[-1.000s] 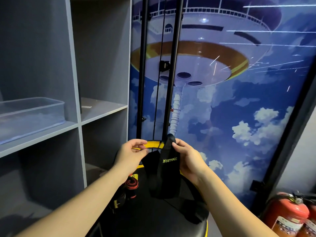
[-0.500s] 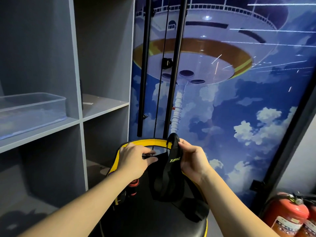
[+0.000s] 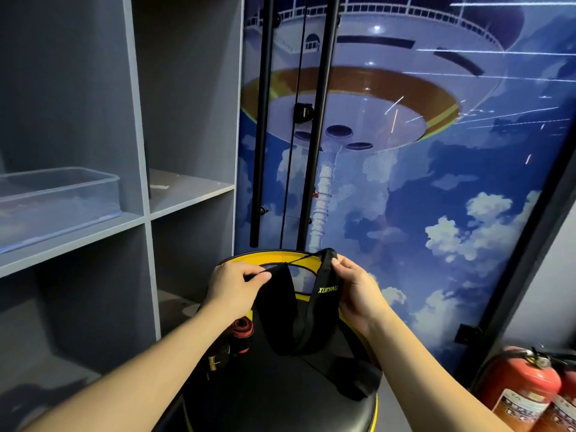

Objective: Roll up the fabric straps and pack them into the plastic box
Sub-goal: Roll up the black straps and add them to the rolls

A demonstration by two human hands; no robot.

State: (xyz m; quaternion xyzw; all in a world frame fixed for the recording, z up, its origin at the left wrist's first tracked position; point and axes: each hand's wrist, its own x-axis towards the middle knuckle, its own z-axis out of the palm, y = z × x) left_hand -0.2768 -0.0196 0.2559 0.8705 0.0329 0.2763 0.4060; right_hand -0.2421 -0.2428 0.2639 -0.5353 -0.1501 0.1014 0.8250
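Between both hands, black strap hangs looped, lettered yellow.

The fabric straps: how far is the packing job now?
Done: nothing packed; the plastic box on the shelf looks empty. In hand: left hand and right hand hold a black strap, unrolled. Left: rolling it, plus other straps on the seat.

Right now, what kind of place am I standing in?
Probably a gym or its storage corner: black cable-machine rails stand against a painted wall mural, grey shelving holds a clear plastic box, and red fire extinguishers sit nearby.
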